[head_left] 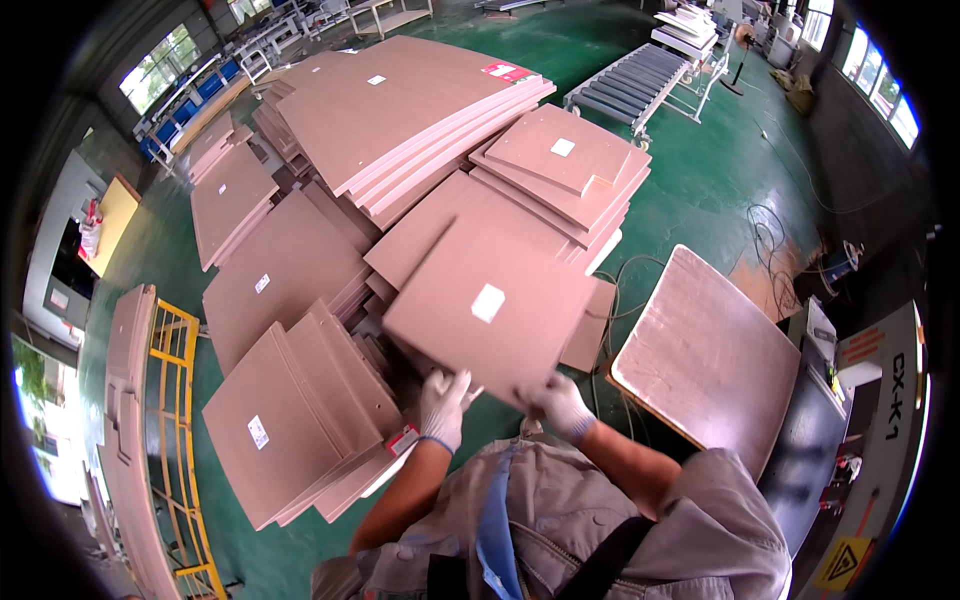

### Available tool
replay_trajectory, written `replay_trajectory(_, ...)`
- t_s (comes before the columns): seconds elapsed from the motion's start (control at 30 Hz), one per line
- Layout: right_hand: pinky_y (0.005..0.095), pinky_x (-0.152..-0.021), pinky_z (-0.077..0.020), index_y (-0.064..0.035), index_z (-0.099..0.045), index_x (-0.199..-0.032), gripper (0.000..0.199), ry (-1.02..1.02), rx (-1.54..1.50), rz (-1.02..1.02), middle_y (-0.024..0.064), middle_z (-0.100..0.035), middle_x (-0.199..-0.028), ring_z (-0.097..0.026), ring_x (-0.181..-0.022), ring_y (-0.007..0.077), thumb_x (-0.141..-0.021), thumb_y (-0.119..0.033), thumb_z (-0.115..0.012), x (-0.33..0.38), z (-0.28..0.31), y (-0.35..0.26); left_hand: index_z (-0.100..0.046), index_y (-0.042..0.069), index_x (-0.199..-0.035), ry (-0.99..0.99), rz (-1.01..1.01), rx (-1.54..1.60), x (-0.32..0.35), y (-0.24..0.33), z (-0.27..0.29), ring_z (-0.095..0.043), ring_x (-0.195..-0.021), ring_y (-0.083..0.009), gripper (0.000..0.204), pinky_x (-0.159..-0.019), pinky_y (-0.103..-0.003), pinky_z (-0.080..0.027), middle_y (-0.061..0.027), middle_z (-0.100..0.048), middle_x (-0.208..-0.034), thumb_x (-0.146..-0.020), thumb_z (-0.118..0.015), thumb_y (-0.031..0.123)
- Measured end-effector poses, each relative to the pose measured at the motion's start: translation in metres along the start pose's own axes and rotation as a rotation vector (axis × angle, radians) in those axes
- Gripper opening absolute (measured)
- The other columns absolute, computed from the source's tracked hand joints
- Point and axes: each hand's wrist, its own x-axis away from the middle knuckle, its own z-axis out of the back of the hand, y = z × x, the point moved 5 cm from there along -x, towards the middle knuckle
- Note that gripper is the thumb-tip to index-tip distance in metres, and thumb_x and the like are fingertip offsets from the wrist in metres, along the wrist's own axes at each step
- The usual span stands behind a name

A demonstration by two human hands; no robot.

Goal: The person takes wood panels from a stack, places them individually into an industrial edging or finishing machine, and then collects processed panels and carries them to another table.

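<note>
Brown board (478, 340) occupies the center of the frame, its face with the white label (488, 302) turned up. Position: the board lies ahead of both hands, toward the top of the frame. Right hand (557, 405): gloved, apparently grasping the board at its lowest corner; the fingers are blurred. Left hand (445, 407): gloved, fingers partly extended, placed at the near edge, left of that corner; whether it grips or only adjoins the edge cannot be told. Nearer hand: the right, which overlaps the corner. Axis: the outline appears close to square, the slightly longer near edge sloping from center left down toward the right hand. A lower-left stack (285, 400) and an upper-right stack (572, 185) of similar boards flank it.
</note>
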Motion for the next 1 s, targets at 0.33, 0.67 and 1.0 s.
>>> replay_trajectory(0.33,0.0332,-0.095,-0.0584,0.0047,-0.064,-0.130,0.040,-0.088,-0.121,0.099,0.0111,-0.073,-0.120,-0.071,-0.105,0.0168,-0.097,-0.015,-0.077,0.013,0.007,-0.060,-0.065,-0.001,-0.127,0.173,-0.528,-0.339,0.084,0.063,-0.012,-0.068,-0.107,-0.0229,0.031,-0.092,-0.038,-0.056,-0.0101,-0.069,-0.116,-0.097,-0.067,0.005)
replay_trajectory(0.67,0.0377,-0.091,-0.0559,0.0122,-0.068,-0.117,0.059,-0.523,0.412,0.188,0.0226,-0.075,-0.109,-0.073,-0.102,0.0268,-0.089,-0.037,-0.082,-0.063,-0.246,-0.077,-0.057,-0.002,-0.109,0.454,0.044,0.048,0.210,0.095,0.107,-0.062,-0.062,-0.0221,0.050,-0.053,-0.032,-0.051,-0.0162,-0.067,-0.086,-0.114,-0.040,0.044)
replay_trajectory(1.0,0.0418,-0.084,-0.0592,-0.0058,-0.076,-0.102,0.036,-0.076,0.735,0.670,0.0157,-0.074,-0.100,-0.074,-0.090,0.0300,-0.094,-0.041,-0.076,-0.096,-0.149,-0.099,-0.066,-0.003,-0.116,-0.242,-0.717,-1.157,0.119,0.076,-0.021,-0.071,-0.095,-0.0243,0.025,-0.082,-0.038,-0.058,-0.0133,-0.070,-0.105,-0.096,-0.066,0.012)
